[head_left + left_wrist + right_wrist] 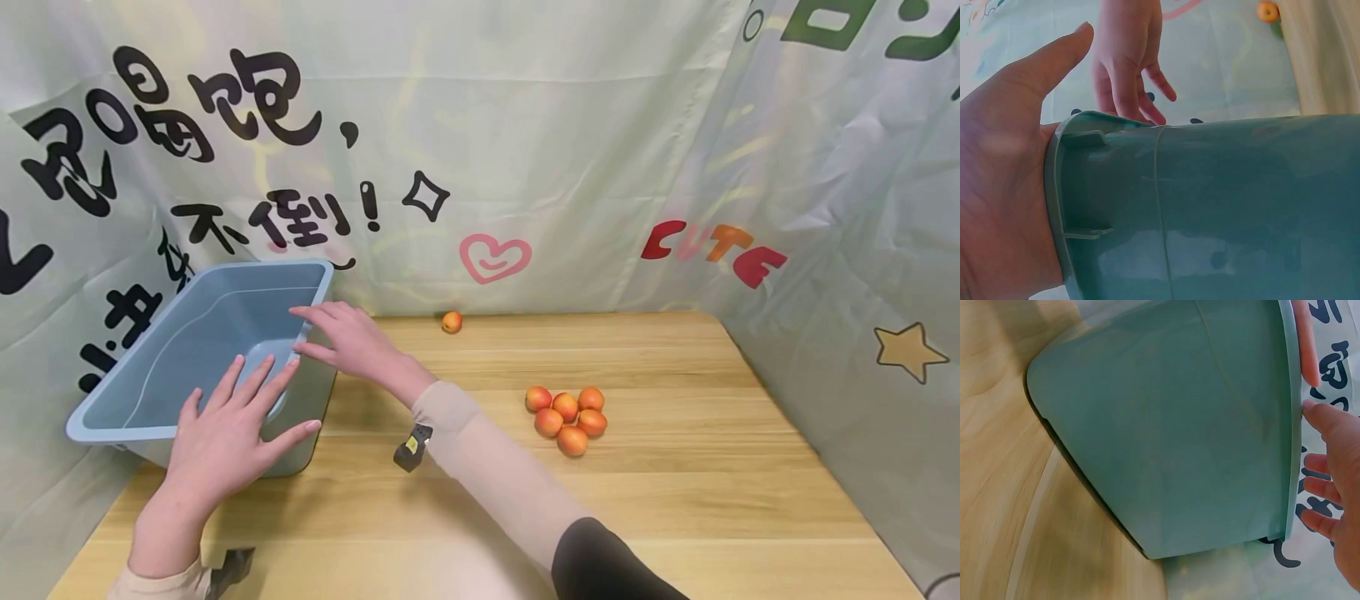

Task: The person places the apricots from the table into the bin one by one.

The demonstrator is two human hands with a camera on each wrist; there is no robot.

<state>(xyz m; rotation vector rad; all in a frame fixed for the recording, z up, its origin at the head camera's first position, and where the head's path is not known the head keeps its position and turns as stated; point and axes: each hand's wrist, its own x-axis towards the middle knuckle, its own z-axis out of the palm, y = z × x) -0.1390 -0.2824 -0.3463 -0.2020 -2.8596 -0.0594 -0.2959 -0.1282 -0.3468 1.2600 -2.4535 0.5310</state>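
Note:
A blue-grey plastic tub (187,342) stands on the left of the wooden table, its inside bare. My left hand (228,437) lies over the near rim, fingers straight and spread toward the inside. In the left wrist view that rim crosses the left palm (1007,169), with the thumb raised apart. Over the right-hand rim reaches my right hand (356,342), fingers extended and curled round nothing. Seen from the right wrist, the fingertips of the right hand (1344,469) are right at the rim of the tub (1166,437).
Several small orange-red fruits (565,407) sit clustered right of the middle of the table (675,492). A single fruit (452,322) lies by the back edge. Printed cloth (570,167) hangs behind and along both sides, close against the tub on the left.

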